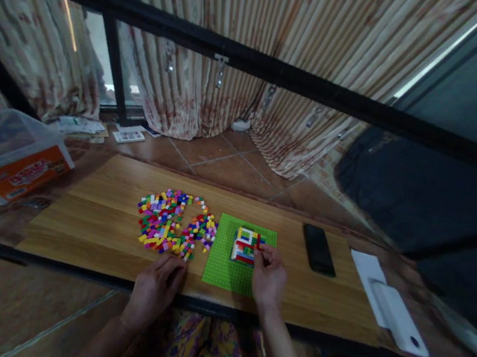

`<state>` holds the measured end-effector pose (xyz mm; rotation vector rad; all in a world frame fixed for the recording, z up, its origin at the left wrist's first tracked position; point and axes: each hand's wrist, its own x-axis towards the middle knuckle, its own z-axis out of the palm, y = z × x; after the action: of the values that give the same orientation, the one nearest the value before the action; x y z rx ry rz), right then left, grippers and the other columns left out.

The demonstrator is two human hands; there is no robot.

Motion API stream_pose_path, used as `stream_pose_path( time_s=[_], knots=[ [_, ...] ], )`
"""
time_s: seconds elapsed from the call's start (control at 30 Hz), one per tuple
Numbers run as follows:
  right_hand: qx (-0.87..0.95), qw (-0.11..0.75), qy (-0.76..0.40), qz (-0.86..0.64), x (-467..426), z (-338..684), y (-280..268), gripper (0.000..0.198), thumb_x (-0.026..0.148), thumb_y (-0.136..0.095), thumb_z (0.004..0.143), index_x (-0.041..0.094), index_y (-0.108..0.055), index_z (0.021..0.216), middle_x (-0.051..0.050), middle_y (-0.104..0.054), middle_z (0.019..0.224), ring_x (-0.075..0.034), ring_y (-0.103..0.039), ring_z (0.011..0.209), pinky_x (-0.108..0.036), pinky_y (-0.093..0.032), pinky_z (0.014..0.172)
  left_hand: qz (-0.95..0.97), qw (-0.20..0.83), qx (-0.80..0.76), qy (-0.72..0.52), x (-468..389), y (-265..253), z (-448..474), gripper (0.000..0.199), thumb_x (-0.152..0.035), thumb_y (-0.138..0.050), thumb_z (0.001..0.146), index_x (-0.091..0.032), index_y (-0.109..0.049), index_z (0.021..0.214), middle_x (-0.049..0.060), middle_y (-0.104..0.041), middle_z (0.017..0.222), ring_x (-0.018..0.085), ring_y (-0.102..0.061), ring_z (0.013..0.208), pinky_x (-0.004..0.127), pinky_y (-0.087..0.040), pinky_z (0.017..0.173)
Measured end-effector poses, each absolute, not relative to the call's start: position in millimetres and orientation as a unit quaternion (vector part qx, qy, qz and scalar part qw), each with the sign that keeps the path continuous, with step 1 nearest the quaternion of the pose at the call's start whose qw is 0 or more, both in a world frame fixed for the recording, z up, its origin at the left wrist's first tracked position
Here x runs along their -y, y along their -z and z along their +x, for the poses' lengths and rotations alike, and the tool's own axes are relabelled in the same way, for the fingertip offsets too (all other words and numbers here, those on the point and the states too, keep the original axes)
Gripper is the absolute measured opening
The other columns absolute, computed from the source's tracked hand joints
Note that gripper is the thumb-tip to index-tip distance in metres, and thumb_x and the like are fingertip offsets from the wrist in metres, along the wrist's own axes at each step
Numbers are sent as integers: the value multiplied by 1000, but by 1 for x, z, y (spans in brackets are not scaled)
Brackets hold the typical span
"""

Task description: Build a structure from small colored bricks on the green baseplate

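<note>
left of the green studded baseplate [218,269] on the wooden bench [89,220], many loose toy bricks [159,238] lie unplaced, so plenty seem left over. at their near edge, still left of the baseplate, the left hand [155,283] rests with fingers curled; whether it grips a brick i cannot tell. on the baseplate, inside its borders, sits the brick model [242,246], apparently partly built: a small, low, boxy block, striped red and white in front, with yellow, blue and green on top. at the model's right side the right hand [268,278] bends its fingertips onto it; pinching or pressing, i cannot tell.
</note>
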<state>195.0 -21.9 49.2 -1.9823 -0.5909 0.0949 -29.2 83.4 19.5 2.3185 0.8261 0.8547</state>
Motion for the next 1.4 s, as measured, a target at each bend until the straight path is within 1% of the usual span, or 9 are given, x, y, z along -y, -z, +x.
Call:
stream_pose_path(
  time_s=[0.17,0.3,0.4,0.63,0.77,0.9,1.07,1.27,1.4],
  knots=[
    [259,552,-34,-792,24,177,-46,31,41,-52,85,17,-64,99,-11,-73,91,-22,-68,82,-33,-51,73,858,254,-321,-311,-88,-16,-29,13,-28,-49,91,-23,-61,91,2,-67,90,15,-66,79,24,-52,68],
    [314,531,-50,-785,24,160,-50,26,37,-49,88,19,-66,98,-8,-72,94,-20,-67,83,-33,-51,76,857,242,-349,-293,-87,-16,-25,14,-29,-48,91,-23,-61,91,1,-66,89,15,-65,77,25,-51,69],
    [390,476,-47,-787,20,147,-54,24,31,-46,91,20,-67,96,-7,-71,96,-19,-65,85,-31,-50,78,858,242,-359,-278,-85,-18,-24,16,-28,-45,92,-23,-60,90,2,-66,89,16,-65,79,26,-51,69],
    [522,278,-55,-805,-8,125,-55,24,15,-45,89,21,-68,95,-6,-68,90,-19,-62,89,-28,-45,78,848,251,-377,-275,-84,-19,-25,18,-28,-41,95,-22,-57,93,3,-66,89,17,-65,80,27,-50,69],
    [538,229,-56,-809,-22,122,-50,27,12,-46,88,23,-67,101,-6,-67,94,-19,-61,89,-27,-44,75,848,249,-378,-275,-84,-20,-25,17,-28,-42,95,-22,-57,92,4,-67,91,17,-66,80,27,-50,68],
    [547,206,-44,-810,-29,123,-42,27,12,-44,89,24,-67,98,-6,-67,94,-19,-61,84,-27,-43,69,851,253,-368,-276,-83,-24,-25,16,-27,-44,94,-21,-58,93,4,-67,90,17,-66,78,26,-49,66],
    [548,251,-55,-796,-27,122,-40,26,15,-43,91,24,-67,87,-5,-65,88,-18,-60,83,-26,-43,71,851,261,-362,-278,-82,-27,-25,15,-27,-44,94,-21,-58,91,3,-66,87,16,-65,77,26,-50,67],
    [522,380,-114,-755,-2,128,-54,24,23,-43,93,23,-68,90,-3,-66,88,-17,-62,84,-26,-46,76,853,261,-353,-283,-83,-21,-26,13,-27,-47,93,-21,-58,93,3,-65,88,16,-65,78,26,-50,69],
    [464,427,-88,-771,24,151,-56,23,30,-47,91,23,-68,89,-4,-68,92,-18,-63,86,-29,-47,78,854,265,-348,-283,-83,-18,-26,12,-27,-47,93,-22,-57,94,3,-66,92,16,-65,82,26,-50,70]
  ],
)
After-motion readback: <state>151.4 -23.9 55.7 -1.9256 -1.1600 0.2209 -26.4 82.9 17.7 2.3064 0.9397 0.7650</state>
